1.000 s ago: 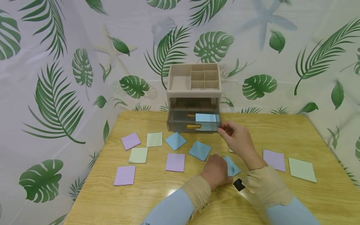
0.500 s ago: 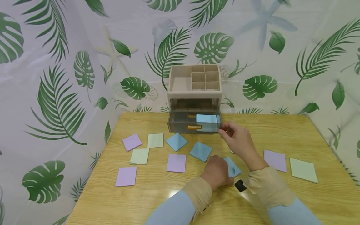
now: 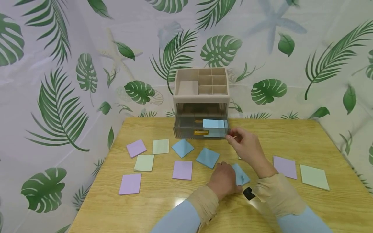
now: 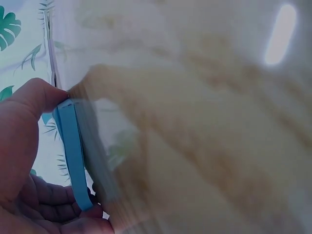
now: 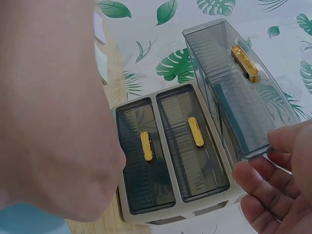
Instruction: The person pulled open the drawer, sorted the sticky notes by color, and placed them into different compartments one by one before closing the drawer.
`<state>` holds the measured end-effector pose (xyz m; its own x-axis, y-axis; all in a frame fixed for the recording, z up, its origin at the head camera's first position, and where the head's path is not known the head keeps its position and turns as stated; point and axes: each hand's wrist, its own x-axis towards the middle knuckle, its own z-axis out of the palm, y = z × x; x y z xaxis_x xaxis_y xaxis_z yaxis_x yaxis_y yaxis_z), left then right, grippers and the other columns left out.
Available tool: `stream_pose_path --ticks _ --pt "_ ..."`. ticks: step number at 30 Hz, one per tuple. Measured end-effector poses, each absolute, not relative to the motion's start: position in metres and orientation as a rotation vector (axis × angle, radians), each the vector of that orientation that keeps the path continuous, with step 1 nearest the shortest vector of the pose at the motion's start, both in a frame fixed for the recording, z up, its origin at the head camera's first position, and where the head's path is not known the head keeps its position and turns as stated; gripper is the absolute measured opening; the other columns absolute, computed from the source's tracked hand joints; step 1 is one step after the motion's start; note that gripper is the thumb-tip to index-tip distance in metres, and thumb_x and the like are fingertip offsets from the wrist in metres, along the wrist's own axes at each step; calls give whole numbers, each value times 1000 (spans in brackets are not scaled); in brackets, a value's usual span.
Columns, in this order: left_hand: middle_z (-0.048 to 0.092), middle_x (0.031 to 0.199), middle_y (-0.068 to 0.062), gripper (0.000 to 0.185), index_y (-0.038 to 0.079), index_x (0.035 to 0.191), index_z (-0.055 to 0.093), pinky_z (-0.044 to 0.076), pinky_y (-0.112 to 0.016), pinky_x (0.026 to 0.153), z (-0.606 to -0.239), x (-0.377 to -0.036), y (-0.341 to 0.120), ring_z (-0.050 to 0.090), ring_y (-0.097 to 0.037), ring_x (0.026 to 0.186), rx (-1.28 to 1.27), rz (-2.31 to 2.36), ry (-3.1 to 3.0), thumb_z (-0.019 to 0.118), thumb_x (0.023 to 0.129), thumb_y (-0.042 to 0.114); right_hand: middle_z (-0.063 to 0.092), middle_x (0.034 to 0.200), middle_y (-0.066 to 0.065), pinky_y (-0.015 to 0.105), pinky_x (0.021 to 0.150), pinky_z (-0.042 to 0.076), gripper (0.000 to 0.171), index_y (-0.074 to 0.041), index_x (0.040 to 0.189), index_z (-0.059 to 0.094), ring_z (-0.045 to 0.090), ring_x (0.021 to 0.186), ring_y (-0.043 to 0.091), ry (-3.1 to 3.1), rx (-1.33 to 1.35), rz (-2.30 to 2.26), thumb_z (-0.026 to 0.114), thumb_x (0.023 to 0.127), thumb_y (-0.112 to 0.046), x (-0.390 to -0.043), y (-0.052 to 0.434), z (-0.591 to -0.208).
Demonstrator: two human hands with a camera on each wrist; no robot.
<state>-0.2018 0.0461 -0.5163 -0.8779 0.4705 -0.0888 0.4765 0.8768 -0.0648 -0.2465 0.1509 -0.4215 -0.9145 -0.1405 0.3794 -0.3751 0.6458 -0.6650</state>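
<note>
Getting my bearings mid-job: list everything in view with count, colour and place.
Table: 1, wood-toned, foreground.
Backdrop: 1, white with green leaves, behind.
Organizer: 1, beige, at the table's back.
Pulled-out drawer: 1, smoky clear, uppermost.
Shut drawers: 2, smoky, below it.
Handles: 3, gold, one per drawer.
Blue pads: 4, blue, two loose on the table, one in the pulled-out drawer, one held.
Purple pads: 4, purple, three left, one right.
Green pads: 3, pale green, two left, one right.
Hidden item: 1, pale edge only, mostly covered.
Black item: 1, black, low, right of centre.
Left hand: 1, bare, holding a blue pad.
Right hand: 1, bare, pinching the drawer's corner.
Sleeves: 2, light blue, bottom edge.
</note>
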Motion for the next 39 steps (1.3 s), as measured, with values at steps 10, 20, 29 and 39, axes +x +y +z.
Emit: stream_pose_path --ticks 10,20,29,39 --pt "54 74 2 54 14 64 61 43 -27 78 -519 -206 38 51 -14 74 774 50 2948 69 71 67 65 81 0 32 56 46 20 -13 99 66 56 67 16 -2588 402 1124 62 95 -33 -246 150 -421" --pt "52 71 3 48 13 72 60 44 -25 64 -506 -207 22 49 -11 68 735 317 2837 70 76 60 66 82 0 32 57 47 21 -13 99 66 57 66 15 -2590 426 1117 62 95 -33 -246 151 -422" --pt "48 86 2 63 12 98 55 43 -22 71 -509 -200 17 45 -11 76 879 178 2866 78 66 60 67 81 -1 30 55 47 17 -12 98 67 58 64 13 -2562 479 1124 64 94 -28 -245 150 -423" --pt "54 94 1 82 8 113 54 46 -21 74 -512 -202 21 52 -10 80 918 239 2860 81 60 64 67 82 2 32 57 48 19 -11 98 66 58 67 15 -2560 447 1122 63 94 -30 -245 152 -422"
